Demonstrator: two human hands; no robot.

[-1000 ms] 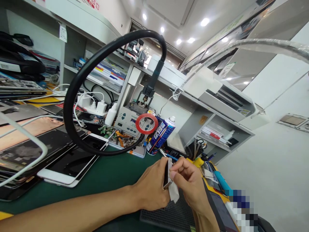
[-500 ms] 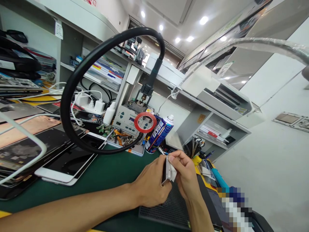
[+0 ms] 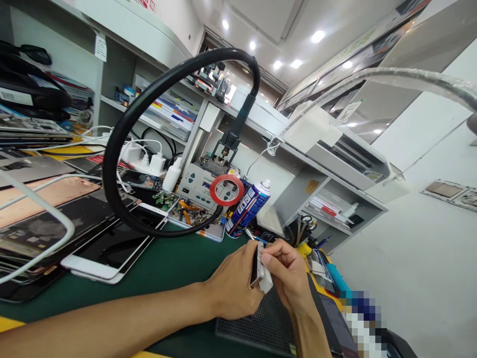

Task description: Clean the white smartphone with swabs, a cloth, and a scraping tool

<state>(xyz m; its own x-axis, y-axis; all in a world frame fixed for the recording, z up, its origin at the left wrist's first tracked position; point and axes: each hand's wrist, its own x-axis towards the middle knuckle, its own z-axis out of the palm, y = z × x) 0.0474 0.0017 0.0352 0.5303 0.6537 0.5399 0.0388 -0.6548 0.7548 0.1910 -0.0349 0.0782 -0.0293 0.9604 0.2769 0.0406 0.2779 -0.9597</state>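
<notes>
A slim phone-like device (image 3: 258, 266) with a silvery edge stands on its side in my left hand (image 3: 234, 283), whose fingers wrap round it. My right hand (image 3: 286, 268) is at the device's right side, thumb and index finger pinched at its upper edge; what lies between these fingertips is too small to make out. A white piece (image 3: 266, 283), perhaps cloth or paper, sits against the device between the two hands. Below them lies a black perforated mat (image 3: 257, 325) on the green work surface (image 3: 175, 268).
White phones (image 3: 112, 243) and stacked parts lie at the left. A thick black cable (image 3: 110, 149) loops over the bench. Behind the hands stand a blue spray can (image 3: 248, 209), red tape roll (image 3: 227, 190), parts tray (image 3: 212, 231) and grey control box (image 3: 197, 184).
The view has shifted slightly. Both hands stay close together at the device, and my right fingertips have moved a little on its edge. More of the silvery edge shows.
</notes>
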